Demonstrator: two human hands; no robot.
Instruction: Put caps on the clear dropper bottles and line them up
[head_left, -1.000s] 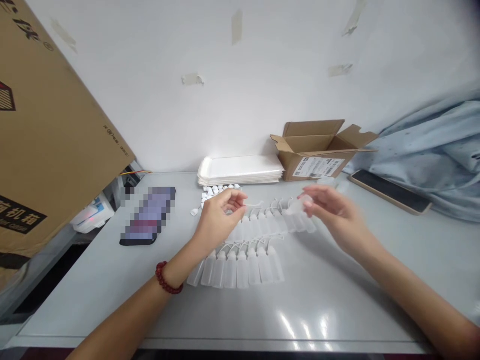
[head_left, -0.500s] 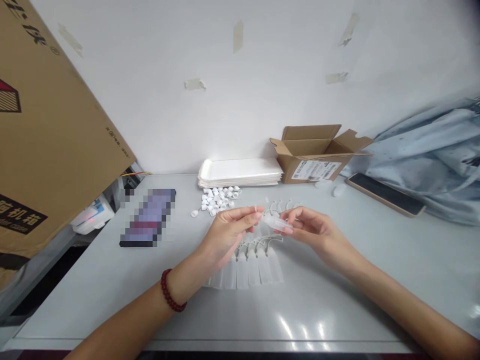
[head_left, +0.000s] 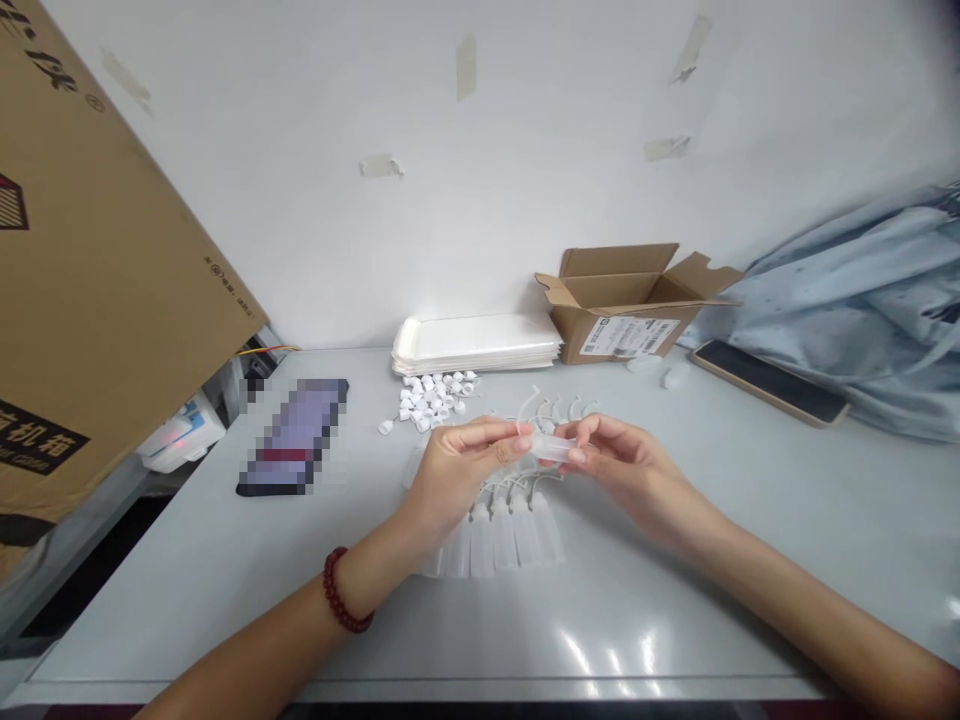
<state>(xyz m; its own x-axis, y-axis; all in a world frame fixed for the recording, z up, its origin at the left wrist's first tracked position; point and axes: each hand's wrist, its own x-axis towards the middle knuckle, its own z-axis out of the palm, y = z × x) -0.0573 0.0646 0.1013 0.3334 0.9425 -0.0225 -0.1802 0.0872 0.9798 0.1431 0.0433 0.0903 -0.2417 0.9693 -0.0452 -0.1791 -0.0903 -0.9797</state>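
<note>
My left hand and my right hand meet above the table, fingertips pinched together. My right hand grips a small translucent plastic bottle lying sideways. My left hand's thumb and fingers pinch at the bottle's left end, on what looks like a small white cap. Beneath my hands lies a row of similar translucent bottles with tethered caps, side by side on the table. A pile of loose white caps sits just beyond my left hand.
A stack of white trays and an open cardboard box stand by the wall. A phone lies at the right beside blue cloth. A blurred dark item lies left; a large carton leans there.
My right hand came in from the right with the bottle and met my left hand at the centre. Both hands then dropped slightly and closed on the bottle.
</note>
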